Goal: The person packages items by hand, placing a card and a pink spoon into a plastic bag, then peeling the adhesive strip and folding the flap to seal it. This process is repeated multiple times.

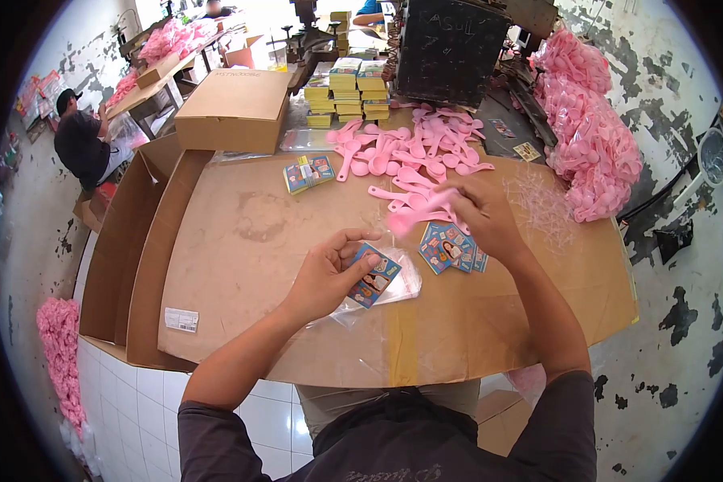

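Observation:
My left hand (317, 281) pinches a blue printed card (375, 279) between thumb and fingers, over a stack of clear plastic bags (406, 289). In my right hand (488, 215) is a pink plastic spoon (410, 218), slightly smeared by motion, its bowl end pointing toward the card. Fanned-out blue cards (450, 247) lie on the cardboard just below my right hand. A heap of pink spoons (426, 145) spreads out beyond both hands. Up and to the left, a banded bundle of cards (308, 174) rests on the cardboard.
A closed cardboard box (231, 104) and stacked card bundles (347, 88) stand at the back, beside a black metal box (450, 52). Bags of pink spoons (594, 128) hang at right. An open carton (136, 249) flanks the left edge. Another person (84, 145) sits far left.

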